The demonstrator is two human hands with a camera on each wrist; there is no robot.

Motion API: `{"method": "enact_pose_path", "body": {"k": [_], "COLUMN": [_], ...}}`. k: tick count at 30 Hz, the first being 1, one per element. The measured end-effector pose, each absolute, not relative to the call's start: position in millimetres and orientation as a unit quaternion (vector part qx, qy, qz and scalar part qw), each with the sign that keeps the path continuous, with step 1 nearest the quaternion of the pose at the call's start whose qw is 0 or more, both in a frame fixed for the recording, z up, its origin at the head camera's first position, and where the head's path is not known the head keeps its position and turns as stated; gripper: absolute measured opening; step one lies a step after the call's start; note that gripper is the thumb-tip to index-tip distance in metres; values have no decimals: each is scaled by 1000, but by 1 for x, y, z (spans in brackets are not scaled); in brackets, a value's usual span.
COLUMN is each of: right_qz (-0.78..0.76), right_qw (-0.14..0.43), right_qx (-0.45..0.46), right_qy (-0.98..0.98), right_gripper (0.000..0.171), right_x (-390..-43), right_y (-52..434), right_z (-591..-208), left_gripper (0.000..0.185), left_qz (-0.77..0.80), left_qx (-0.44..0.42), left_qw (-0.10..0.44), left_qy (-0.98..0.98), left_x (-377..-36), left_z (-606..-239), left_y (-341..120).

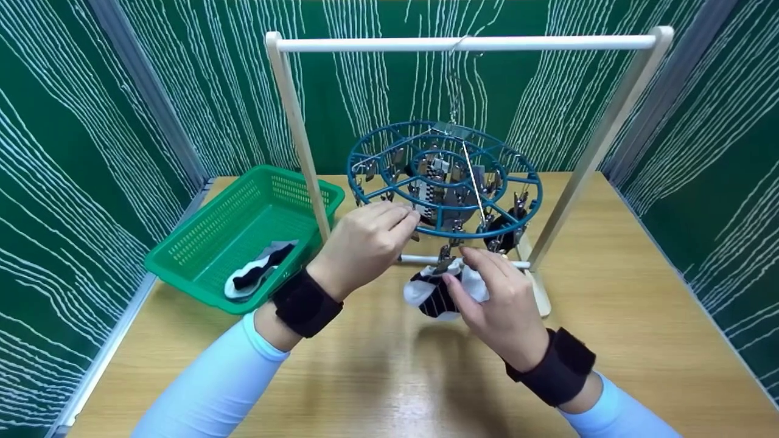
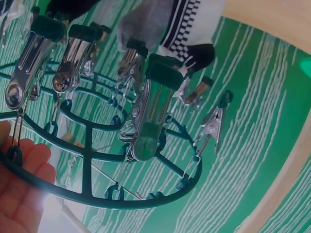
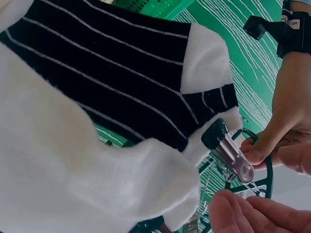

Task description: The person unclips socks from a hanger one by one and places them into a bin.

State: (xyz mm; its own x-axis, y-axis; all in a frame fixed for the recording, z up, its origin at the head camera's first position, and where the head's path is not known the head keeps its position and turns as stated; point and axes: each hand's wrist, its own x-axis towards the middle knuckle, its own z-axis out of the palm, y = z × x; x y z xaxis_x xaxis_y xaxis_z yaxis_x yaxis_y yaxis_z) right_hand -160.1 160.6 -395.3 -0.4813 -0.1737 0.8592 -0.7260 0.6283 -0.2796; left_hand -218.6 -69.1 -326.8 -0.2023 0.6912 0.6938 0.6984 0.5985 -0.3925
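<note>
A round teal clip hanger [image 1: 444, 176] hangs from the white bar of a wooden rack [image 1: 468, 44] over the table [image 1: 639, 316]. The left hand [image 1: 365, 243] grips the hanger's front rim, fingers curled round it. The right hand [image 1: 499, 298] pinches a metal clip [image 1: 446, 263] at the front edge; that clip bites the cuff of a black-and-white striped sock [image 1: 435, 293] dangling just below the rim. Other socks hang from inner clips behind. To the left stands a green basket [image 1: 243, 207] with another sock [image 1: 258, 274] inside, partly behind the rack's left post.
</note>
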Motion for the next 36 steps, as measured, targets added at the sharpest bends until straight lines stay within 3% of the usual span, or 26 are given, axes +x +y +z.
{"method": "enact_pose_path", "body": {"k": [7, 14, 36], "right_qz": [354, 379, 376], "right_qw": [351, 303, 263], "right_qx": [291, 286, 319], "right_qy": [-817, -826, -830], "right_gripper": [35, 18, 16], "right_x": [-168, -177, -183], "right_y": [156, 152, 160], "right_z": [-395, -395, -389], "left_gripper": [13, 13, 19], "left_qz": [-11, -14, -39], "left_qx": [-448, -449, -464], "left_qw": [448, 453, 462], "left_qy": [-774, -770, -755], "left_x": [-220, -220, -216], "left_z": [-328, -329, -336], "left_y": [-69, -69, -71]}}
